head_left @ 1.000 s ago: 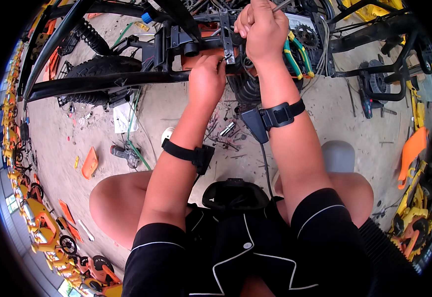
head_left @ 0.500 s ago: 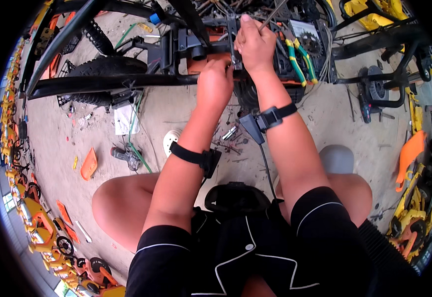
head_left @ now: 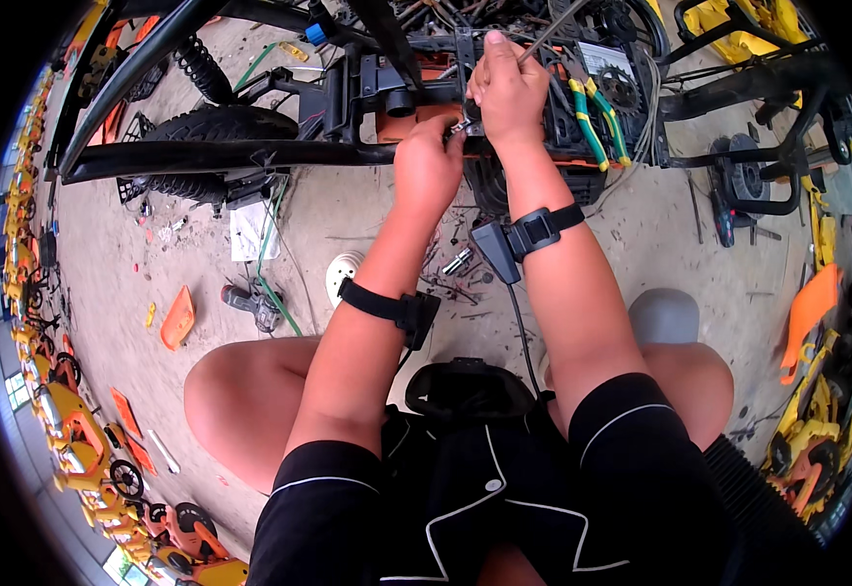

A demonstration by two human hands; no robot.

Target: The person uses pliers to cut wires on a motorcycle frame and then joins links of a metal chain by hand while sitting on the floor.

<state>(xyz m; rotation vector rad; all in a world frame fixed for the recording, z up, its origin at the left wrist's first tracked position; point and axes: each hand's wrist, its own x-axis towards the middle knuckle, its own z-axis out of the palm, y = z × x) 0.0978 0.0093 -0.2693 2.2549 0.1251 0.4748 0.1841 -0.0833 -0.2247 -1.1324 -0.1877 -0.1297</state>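
Observation:
My left hand [head_left: 427, 168] pinches a small shiny metal piece [head_left: 461, 126] between thumb and fingers; its exact kind is too small to tell. Just right of it, my right hand [head_left: 510, 96] is closed around a thin metal rod [head_left: 555, 29] that sticks out toward the upper right. Both hands work over a black vehicle frame [head_left: 230, 156], beside dark metal brackets. The rod's lower end is hidden by the fist. Pliers with green and yellow handles [head_left: 590, 122] lie on the frame to the right of my right hand.
A knobby tyre [head_left: 216, 127] lies behind the frame at left. On the floor are a cordless power tool [head_left: 253, 305], an orange plastic piece [head_left: 178, 318], a paper sheet [head_left: 253, 232] and a metal socket [head_left: 457, 260]. Another drill [head_left: 722, 220] lies at right.
The fingers of my left hand have shifted slightly, and the small metal piece now shows at their tips. My right hand keeps its grip on the rod. The whole view has shifted slightly.

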